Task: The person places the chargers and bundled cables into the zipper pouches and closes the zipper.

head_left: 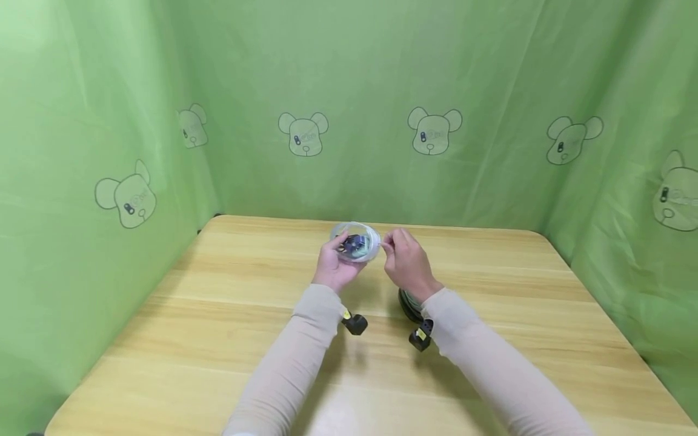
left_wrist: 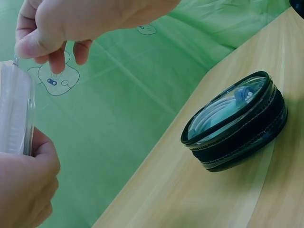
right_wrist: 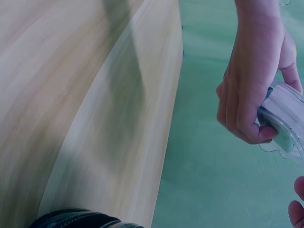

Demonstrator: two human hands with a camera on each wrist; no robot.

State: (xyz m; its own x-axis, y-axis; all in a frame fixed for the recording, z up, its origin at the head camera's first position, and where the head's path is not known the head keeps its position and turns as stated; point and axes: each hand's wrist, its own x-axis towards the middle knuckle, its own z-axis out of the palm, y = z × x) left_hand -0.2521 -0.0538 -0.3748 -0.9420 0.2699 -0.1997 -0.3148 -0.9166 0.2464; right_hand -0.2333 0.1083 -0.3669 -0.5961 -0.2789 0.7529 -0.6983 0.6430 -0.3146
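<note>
Above the table, my left hand [head_left: 334, 267] grips a small clear zip pouch [head_left: 374, 243] with a white zipper band. Dark blue and pale green contents show through its clear face. My right hand [head_left: 408, 261] pinches the zipper pull at the pouch's right side; in the left wrist view the pull [left_wrist: 16, 60] sits between thumb and finger. The right wrist view shows the left fingers curled round the pouch [right_wrist: 285, 114]. A second clear pouch with black trim [left_wrist: 244, 135] lies on the table, a coiled pale cable inside it. In the head view my right wrist partly hides it.
The wooden table [head_left: 218, 339] has green curtains [head_left: 365, 66] with printed bear heads behind it and on both sides. Black wrist cameras, the left one [head_left: 355, 324] and the right one [head_left: 420, 339], hang under the forearms.
</note>
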